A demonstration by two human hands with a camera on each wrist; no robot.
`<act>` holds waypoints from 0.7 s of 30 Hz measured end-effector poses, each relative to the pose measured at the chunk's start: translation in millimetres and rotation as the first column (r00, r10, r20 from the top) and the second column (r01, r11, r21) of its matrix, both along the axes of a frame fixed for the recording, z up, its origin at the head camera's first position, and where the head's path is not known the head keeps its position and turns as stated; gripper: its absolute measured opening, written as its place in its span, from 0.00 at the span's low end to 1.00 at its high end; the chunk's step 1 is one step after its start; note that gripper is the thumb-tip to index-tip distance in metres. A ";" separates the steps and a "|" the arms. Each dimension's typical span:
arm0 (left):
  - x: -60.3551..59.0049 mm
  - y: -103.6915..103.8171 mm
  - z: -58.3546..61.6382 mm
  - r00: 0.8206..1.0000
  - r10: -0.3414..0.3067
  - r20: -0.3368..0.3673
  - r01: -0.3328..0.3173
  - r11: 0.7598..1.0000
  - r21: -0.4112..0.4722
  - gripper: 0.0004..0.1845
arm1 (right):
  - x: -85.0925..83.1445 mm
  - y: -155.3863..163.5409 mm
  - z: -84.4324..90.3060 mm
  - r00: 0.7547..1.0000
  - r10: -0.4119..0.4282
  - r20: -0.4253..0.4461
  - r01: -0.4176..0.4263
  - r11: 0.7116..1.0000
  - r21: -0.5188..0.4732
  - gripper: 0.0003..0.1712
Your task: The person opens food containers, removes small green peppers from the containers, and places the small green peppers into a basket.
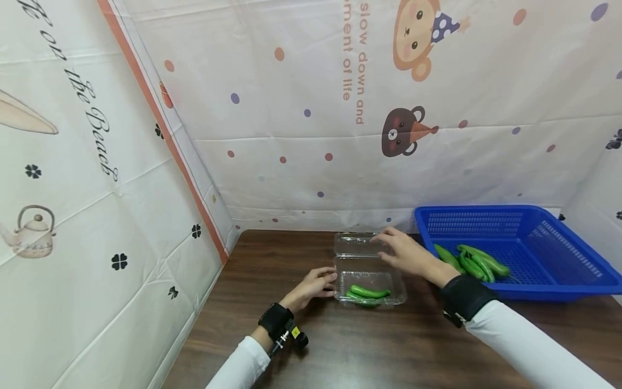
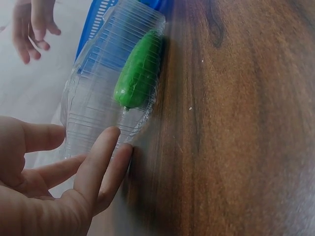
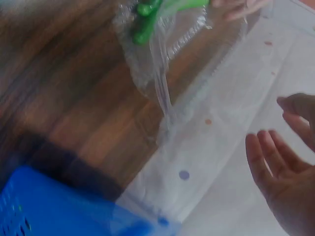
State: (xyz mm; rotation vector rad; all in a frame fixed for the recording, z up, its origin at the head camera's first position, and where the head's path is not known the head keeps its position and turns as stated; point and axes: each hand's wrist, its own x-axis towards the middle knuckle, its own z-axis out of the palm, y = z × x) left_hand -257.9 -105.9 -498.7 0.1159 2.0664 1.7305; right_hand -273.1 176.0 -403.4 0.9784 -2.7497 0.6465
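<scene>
A clear plastic clamshell box (image 1: 371,279) lies with its lid (image 1: 351,246) folded back toward the wall. Green peppers (image 1: 370,292) rest along its near side; one shows through the ridged plastic in the left wrist view. My left hand (image 1: 316,284) is at the box's left end, its extended fingers (image 2: 104,152) touching or just beside the wall. Over the lid's right part hovers my right hand (image 1: 407,253), fingers (image 3: 256,152) loosely bent and holding nothing. The right wrist view is blurred, with the box (image 3: 184,42) at its top.
A blue plastic basket (image 1: 563,289) stands to the right on the brown wooden table (image 1: 286,248), close to my right forearm. Several green peppers (image 1: 478,265) lie at its left end. Printed white cloth (image 1: 291,183) hangs behind the table and along the left.
</scene>
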 end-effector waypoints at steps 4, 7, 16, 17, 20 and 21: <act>0.2 -0.8 -1.3 1.000 0.003 0.001 -0.003 1.000 0.001 0.25 | 3.1 -14.2 -19.3 0.994 0.082 0.073 -0.085 0.996 0.031 0.16; 0.0 -1.1 -1.2 1.000 0.006 -0.002 -0.006 1.000 0.005 0.25 | 7.0 -21.9 -37.3 0.983 0.132 0.126 -0.139 0.989 0.044 0.15; 0.1 -1.4 -0.5 1.000 0.010 0.009 -0.010 1.000 0.018 0.25 | 9.8 -29.8 -69.7 0.962 0.158 0.221 -0.176 0.982 0.064 0.20; 0.0 -1.3 -0.4 1.000 0.010 0.009 -0.010 1.000 0.020 0.25 | 10.1 -29.9 -70.8 0.960 0.156 0.231 -0.174 0.983 0.058 0.20; -0.3 -1.3 -1.0 1.000 0.006 0.003 -0.006 1.000 0.023 0.25 | 11.4 -30.5 -71.7 0.955 0.149 0.256 -0.164 0.986 0.037 0.19; -0.4 -1.4 -1.3 1.000 0.008 0.006 -0.008 1.000 0.025 0.25 | 11.7 -31.0 -71.7 0.953 0.148 0.262 -0.162 0.986 0.031 0.20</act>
